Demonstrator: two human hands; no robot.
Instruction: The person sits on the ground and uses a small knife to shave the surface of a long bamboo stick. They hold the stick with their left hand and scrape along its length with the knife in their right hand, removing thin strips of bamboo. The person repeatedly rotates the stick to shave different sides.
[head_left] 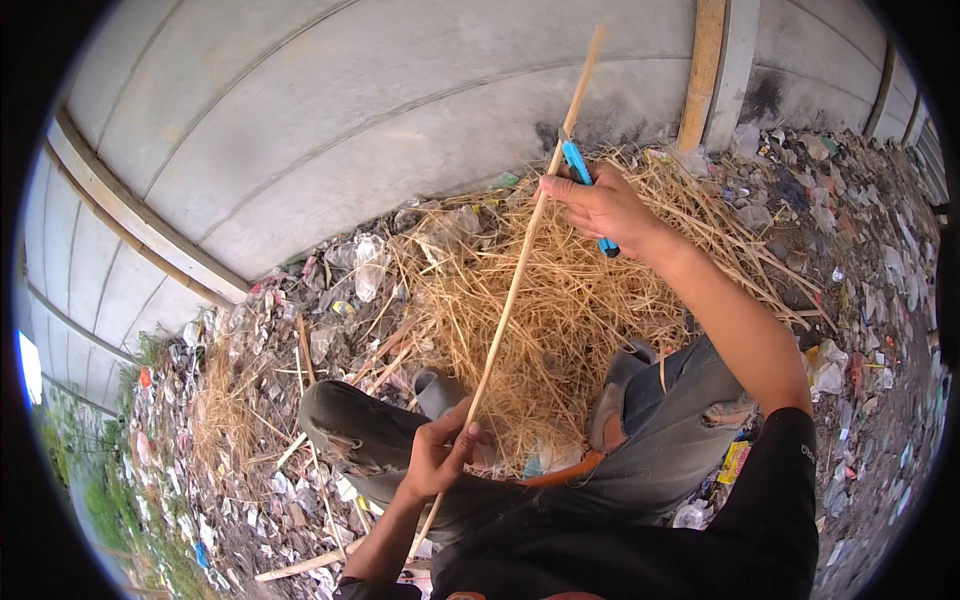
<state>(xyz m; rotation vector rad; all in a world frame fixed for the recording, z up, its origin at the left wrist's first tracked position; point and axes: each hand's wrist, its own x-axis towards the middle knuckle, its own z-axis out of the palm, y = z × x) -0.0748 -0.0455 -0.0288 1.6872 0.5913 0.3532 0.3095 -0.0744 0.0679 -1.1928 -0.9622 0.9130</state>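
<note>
A long, thin bamboo strip (513, 290) slants across the view from my lap up towards the wall. Near its lower part, my left hand (440, 452) is closed around it beside my knee. My right hand (600, 207) grips a blue box cutter (577, 165) further up the strip. The cutter's tip lies against the strip, and the right thumb appears to press on the strip just below. Under both hands spreads a large heap of pale bamboo shavings (530, 300), between my bent legs and sandalled feet.
A grey concrete panel wall (400, 100) rises beyond the heap, with an upright bamboo pole (702, 75) against it. Scattered plastic litter (850, 230) covers the ground around me. Several loose bamboo pieces (305, 565) lie at lower left.
</note>
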